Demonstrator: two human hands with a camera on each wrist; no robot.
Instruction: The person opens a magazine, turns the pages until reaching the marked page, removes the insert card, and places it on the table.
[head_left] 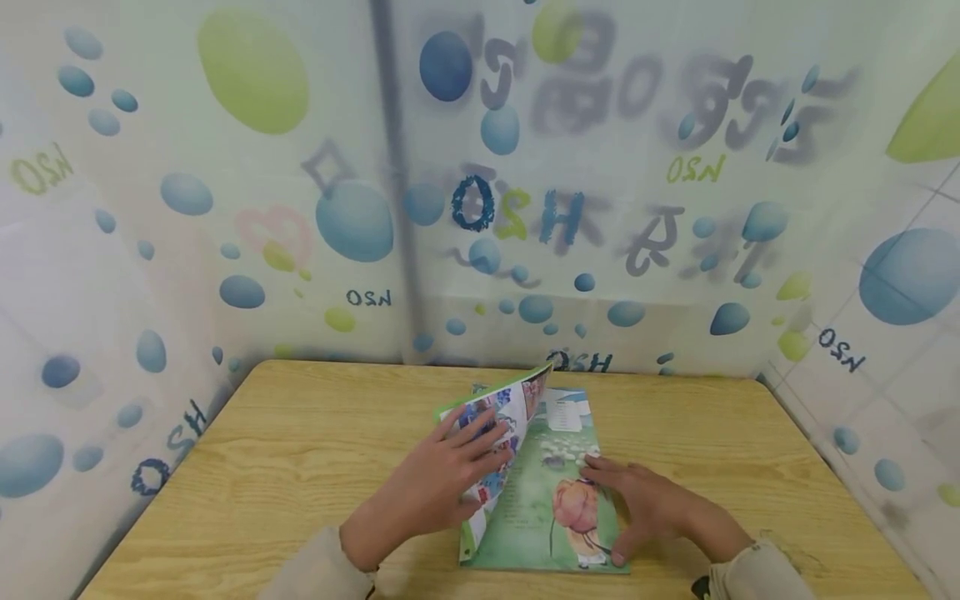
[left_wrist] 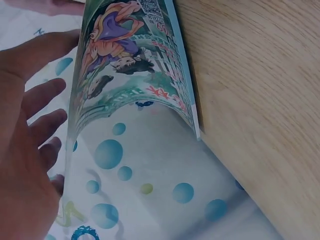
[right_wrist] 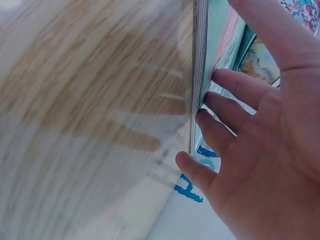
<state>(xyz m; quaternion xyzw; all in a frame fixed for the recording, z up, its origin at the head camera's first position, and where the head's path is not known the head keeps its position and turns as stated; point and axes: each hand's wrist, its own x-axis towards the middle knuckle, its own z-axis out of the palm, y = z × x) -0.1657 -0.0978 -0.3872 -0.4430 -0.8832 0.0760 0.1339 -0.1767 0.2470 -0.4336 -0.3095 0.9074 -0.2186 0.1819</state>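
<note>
A thin picture book (head_left: 528, 500) lies on the wooden table, its green page with a pink flower drawing facing up. Its front cover (head_left: 534, 398) stands raised and tilted, with colourful small pictures on the inner side. My left hand (head_left: 446, 475) rests against that inner side, fingers spread and fairly straight. The left wrist view shows the cover's painted outer face (left_wrist: 120, 40) bowed in a curve, with a robed figure on it. On the right edge of the book lies my right hand (head_left: 648, 500), fingers extended; its fingertips (right_wrist: 216, 75) touch the page beside the page stack.
The wooden table (head_left: 300, 467) spreads out on both sides of the book. Behind it and at the sides hangs a pale curtain (head_left: 480, 333) printed with blue and green drops and letters. Light sleeves (head_left: 322, 567) cover both forearms.
</note>
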